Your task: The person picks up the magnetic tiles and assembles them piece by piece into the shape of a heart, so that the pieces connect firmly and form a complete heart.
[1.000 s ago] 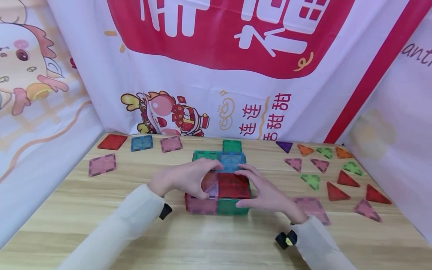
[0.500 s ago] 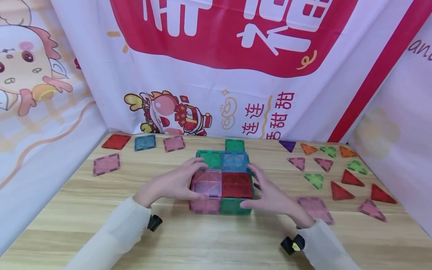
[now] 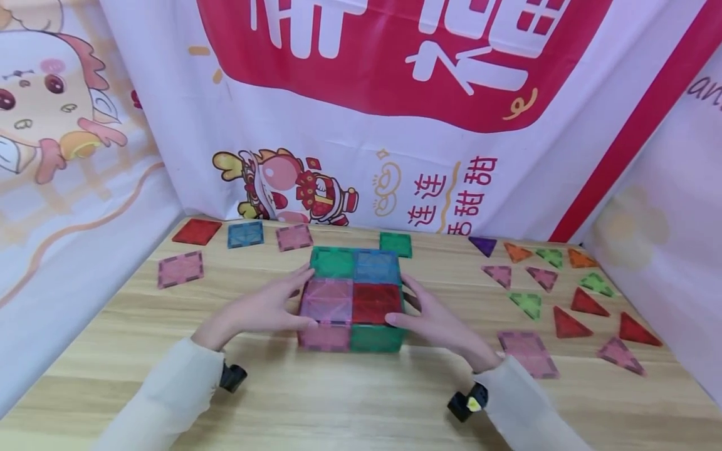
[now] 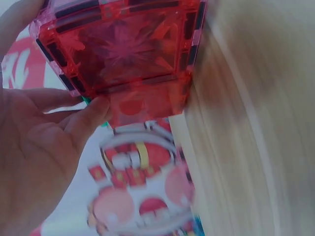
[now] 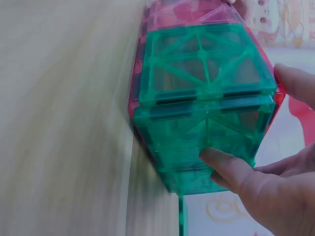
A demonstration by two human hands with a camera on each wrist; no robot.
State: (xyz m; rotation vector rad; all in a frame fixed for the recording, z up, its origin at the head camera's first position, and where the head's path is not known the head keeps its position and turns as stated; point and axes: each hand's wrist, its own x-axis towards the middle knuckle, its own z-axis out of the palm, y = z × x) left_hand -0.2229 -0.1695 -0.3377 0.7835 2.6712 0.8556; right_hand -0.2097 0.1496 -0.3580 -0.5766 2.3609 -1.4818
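Observation:
A low box of clear magnetic tiles (image 3: 328, 302) stands on the wooden table between my hands in the head view. Its top has green, blue, pink and red squares; its front is pink and green. My left hand (image 3: 259, 310) grips its left side, thumb at the front edge and fingers along the side. From the right, my right hand (image 3: 442, 321) holds it, the thumb over the red square's front corner. The left wrist view has the box's reddish side (image 4: 123, 54) by that hand; in the right wrist view a fingertip touches the green side wall (image 5: 202, 132).
A flat green square tile (image 3: 396, 244) lies just behind the box. Red, blue and pink squares (image 3: 294, 237) lie at the back left. Several triangle tiles (image 3: 572, 322) are spread at the right, near a larger pink square (image 3: 528, 354). Printed cloth walls (image 3: 361, 125) enclose the table (image 3: 316, 401).
My left hand has drawn back from the top to the box's left side. The box has shifted left with both hands, away from the green tile behind it.

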